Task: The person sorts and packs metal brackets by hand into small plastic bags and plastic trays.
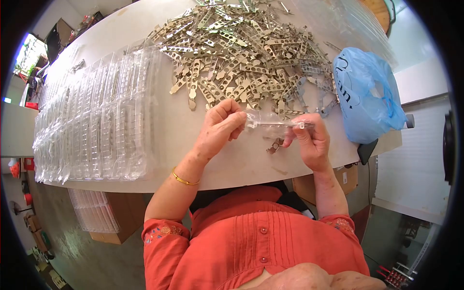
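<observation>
A thin metal strip (278, 124) lies level between my two hands, with clear plastic film (263, 116) around it. My left hand (220, 126) is closed, thumb and fingers pinching the film at the strip's left end. At the right end, my right hand (314, 143) grips the strip between thumb and fingers. Just below the strip, a small metal piece (275, 146) shows near the right fingertips. Beyond both hands spreads a large heap of flat metal strips with round holes (241, 58).
Clear plastic trays (99, 116), holding wrapped strips, cover the table's left side. On the right sit a blue plastic bag (362, 92) and a dark flat object (367, 152) at the edge. Clear plastic sheets (348, 24) lie far right. Cardboard boxes (126, 212) stand below the table.
</observation>
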Available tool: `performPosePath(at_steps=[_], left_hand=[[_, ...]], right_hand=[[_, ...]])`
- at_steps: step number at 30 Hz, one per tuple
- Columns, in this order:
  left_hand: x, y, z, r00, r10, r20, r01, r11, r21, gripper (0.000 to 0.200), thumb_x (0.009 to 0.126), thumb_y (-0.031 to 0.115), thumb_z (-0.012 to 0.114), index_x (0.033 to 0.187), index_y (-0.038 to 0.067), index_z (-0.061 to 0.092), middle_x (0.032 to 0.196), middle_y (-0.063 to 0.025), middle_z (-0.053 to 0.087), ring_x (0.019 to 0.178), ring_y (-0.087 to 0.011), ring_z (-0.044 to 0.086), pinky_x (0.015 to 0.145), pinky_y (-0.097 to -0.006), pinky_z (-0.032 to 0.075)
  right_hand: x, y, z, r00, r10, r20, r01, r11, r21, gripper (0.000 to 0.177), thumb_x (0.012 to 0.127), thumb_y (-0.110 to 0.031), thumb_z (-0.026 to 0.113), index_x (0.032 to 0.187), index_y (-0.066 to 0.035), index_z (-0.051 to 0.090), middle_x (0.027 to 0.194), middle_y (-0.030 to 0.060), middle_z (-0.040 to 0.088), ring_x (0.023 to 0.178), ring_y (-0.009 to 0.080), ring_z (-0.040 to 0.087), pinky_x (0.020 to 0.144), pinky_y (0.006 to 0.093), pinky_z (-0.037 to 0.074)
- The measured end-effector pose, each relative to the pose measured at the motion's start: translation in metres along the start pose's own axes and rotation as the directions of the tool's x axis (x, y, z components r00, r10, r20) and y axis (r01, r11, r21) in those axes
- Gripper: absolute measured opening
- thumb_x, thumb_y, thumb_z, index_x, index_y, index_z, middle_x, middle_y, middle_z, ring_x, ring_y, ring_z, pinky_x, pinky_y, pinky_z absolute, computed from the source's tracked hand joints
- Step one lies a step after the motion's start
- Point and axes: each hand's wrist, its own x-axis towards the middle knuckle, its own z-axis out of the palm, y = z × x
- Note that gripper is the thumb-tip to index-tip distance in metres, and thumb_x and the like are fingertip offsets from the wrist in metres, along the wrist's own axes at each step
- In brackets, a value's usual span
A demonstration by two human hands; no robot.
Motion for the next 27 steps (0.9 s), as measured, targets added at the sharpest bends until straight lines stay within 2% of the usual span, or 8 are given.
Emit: performPosePath(at_steps=[3, 5, 7, 9, 11, 21, 23, 27], left_hand=[[0.001, -0.001, -0.004, 1.0, 0.003, -0.006, -0.004, 0.996, -0.092, 0.013, 0.099, 0.014, 0.057, 0.088, 0.006, 0.057, 0.071, -0.0005, 0.058, 0.059, -0.0071, 0.052, 0.05, -0.0214, 0.038], [0.002, 0.0, -0.005, 1.0, 0.006, 0.028, 0.0, 0.975, -0.223, 0.009, 0.099, 0.013, 0.056, 0.098, 0.004, 0.058, 0.075, -0.0019, 0.06, 0.06, -0.0086, 0.055, 0.051, -0.0215, 0.041], [0.001, 0.004, 0.0, 1.0, 0.01, 0.004, -0.01, 0.983, -0.184, 0.011, 0.099, 0.013, 0.057, 0.103, 0.004, 0.059, 0.079, -0.0025, 0.061, 0.062, -0.0089, 0.057, 0.052, -0.0216, 0.042], [0.0, 0.004, 0.004, 1.0, 0.015, -0.022, -0.018, 0.989, -0.146, 0.015, 0.099, 0.014, 0.059, 0.109, 0.003, 0.059, 0.082, -0.003, 0.062, 0.064, -0.0092, 0.058, 0.053, -0.0218, 0.044], [0.002, -0.001, 0.004, 0.994, 0.044, 0.096, -0.029, 0.988, -0.149, 0.024, 0.099, 0.016, 0.062, 0.118, 0.002, 0.058, 0.087, -0.0034, 0.063, 0.067, -0.009, 0.06, 0.055, -0.0214, 0.045], [0.002, -0.003, 0.0, 0.994, 0.01, 0.113, 0.002, 0.994, -0.106, 0.019, 0.102, 0.021, 0.06, 0.112, 0.005, 0.061, 0.08, -0.0014, 0.063, 0.061, -0.0076, 0.058, 0.051, -0.0211, 0.044], [0.001, -0.002, 0.002, 0.998, 0.001, 0.058, 0.008, 0.988, -0.156, 0.017, 0.102, 0.018, 0.06, 0.106, 0.002, 0.061, 0.074, -0.002, 0.061, 0.057, -0.007, 0.057, 0.048, -0.0217, 0.044], [0.003, -0.004, 0.004, 1.0, -0.013, 0.001, 0.013, 0.994, -0.11, 0.011, 0.102, 0.011, 0.057, 0.104, 0.0, 0.06, 0.075, -0.0029, 0.063, 0.057, -0.0065, 0.057, 0.048, -0.0214, 0.045]], right_hand=[[0.002, 0.001, -0.001, 0.995, 0.051, -0.091, -0.043, 0.995, 0.091, 0.01, 0.104, -0.012, 0.054, 0.109, -0.004, 0.051, 0.081, 0.0064, 0.062, 0.065, 0.0134, 0.062, 0.061, 0.026, 0.052], [0.003, 0.002, -0.003, 0.987, 0.112, -0.119, -0.091, 0.981, 0.172, 0.011, 0.104, -0.013, 0.054, 0.11, -0.005, 0.051, 0.08, 0.0068, 0.062, 0.064, 0.0142, 0.062, 0.06, 0.0271, 0.053], [0.003, 0.003, -0.005, 0.963, 0.226, -0.145, -0.17, 0.931, 0.322, 0.012, 0.105, -0.016, 0.054, 0.112, -0.007, 0.052, 0.08, 0.0074, 0.062, 0.062, 0.0155, 0.062, 0.058, 0.0295, 0.055], [0.003, 0.003, -0.006, 0.959, 0.247, -0.138, -0.185, 0.916, 0.356, 0.012, 0.104, -0.017, 0.055, 0.112, -0.008, 0.052, 0.079, 0.0074, 0.063, 0.062, 0.0159, 0.062, 0.057, 0.03, 0.055], [0.002, 0.003, -0.006, 0.955, 0.268, -0.13, -0.199, 0.899, 0.39, 0.013, 0.104, -0.018, 0.055, 0.113, -0.009, 0.053, 0.079, 0.0074, 0.063, 0.062, 0.0162, 0.062, 0.056, 0.0305, 0.055], [-0.004, 0.007, 0.001, 0.947, 0.318, -0.039, -0.272, 0.864, 0.423, 0.012, 0.103, -0.016, 0.057, 0.112, -0.008, 0.054, 0.082, 0.0085, 0.066, 0.063, 0.0169, 0.063, 0.056, 0.031, 0.056], [-0.005, 0.007, 0.002, 0.947, 0.319, -0.043, -0.271, 0.863, 0.426, 0.013, 0.103, -0.017, 0.057, 0.112, -0.008, 0.054, 0.082, 0.0086, 0.066, 0.063, 0.017, 0.064, 0.055, 0.0311, 0.056], [-0.006, 0.007, 0.005, 0.951, 0.302, -0.069, -0.244, 0.869, 0.43, 0.013, 0.104, -0.017, 0.056, 0.113, -0.008, 0.053, 0.082, 0.0086, 0.066, 0.063, 0.0172, 0.064, 0.056, 0.0314, 0.057]])
